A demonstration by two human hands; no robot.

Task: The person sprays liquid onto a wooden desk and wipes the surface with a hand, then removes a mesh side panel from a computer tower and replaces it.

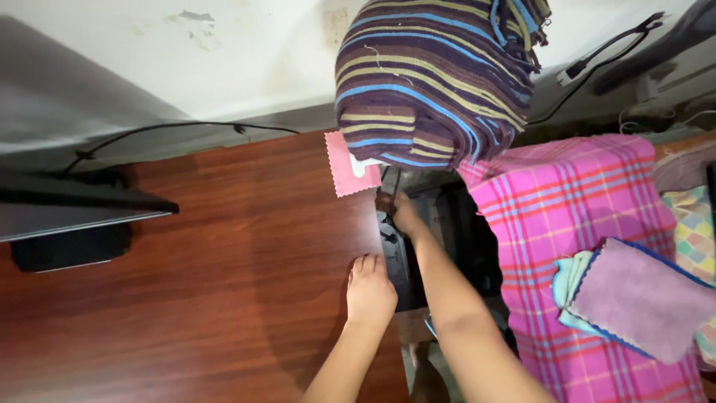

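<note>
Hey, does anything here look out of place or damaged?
The wall has patches of peeling paint near the top. A pink fabric swatch hangs askew over the wooden table edge. Otherwise the left hand rests flat; nothing is spilled.

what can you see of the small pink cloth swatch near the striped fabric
The pink swatch is a small flat piece of cloth with zigzag-cut edges, lying slightly tilted on the wooden table at its right edge. A white patch shows on its right side. The hanging striped fabric overlaps its top right corner. Neither hand touches it; the right hand is nearest, just below and right of it.
</note>
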